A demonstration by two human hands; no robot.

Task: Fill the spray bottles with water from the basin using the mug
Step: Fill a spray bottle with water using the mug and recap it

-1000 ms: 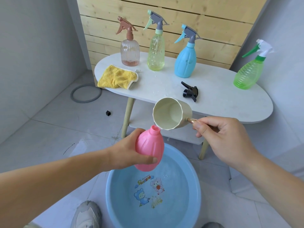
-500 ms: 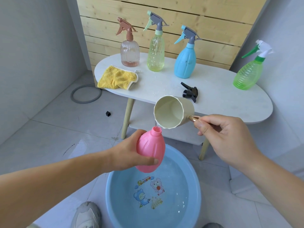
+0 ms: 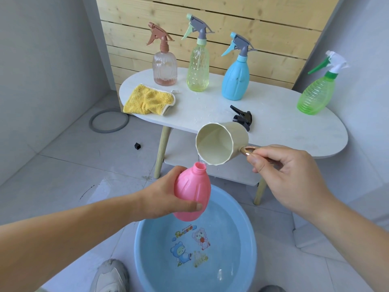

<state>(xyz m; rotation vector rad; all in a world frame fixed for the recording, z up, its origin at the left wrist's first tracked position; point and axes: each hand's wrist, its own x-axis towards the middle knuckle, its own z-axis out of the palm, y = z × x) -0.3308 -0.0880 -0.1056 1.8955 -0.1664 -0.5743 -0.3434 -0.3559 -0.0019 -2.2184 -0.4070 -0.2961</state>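
Observation:
My left hand (image 3: 163, 194) grips an uncapped pink bottle (image 3: 192, 191) over the blue basin (image 3: 250, 234), which holds water. My right hand (image 3: 286, 175) pinches the metal handle of a cream mug (image 3: 221, 143), tipped on its side with its rim just above the bottle's open neck. A thin stream of water runs from the mug's lip into the neck. The bottle's black spray head (image 3: 242, 116) lies on the white table (image 3: 273, 123).
Four capped spray bottles stand on the table: brown-topped clear (image 3: 164, 66), yellow-green (image 3: 197, 68), blue (image 3: 235, 79) and green (image 3: 315, 95). A yellow cloth (image 3: 149, 100) lies at its left end. My shoe (image 3: 111, 277) is beside the basin.
The mug has tipped further and lifted slightly off the bottle's neck, and water now runs out. My left hand has tilted the pink bottle's neck toward the mug.

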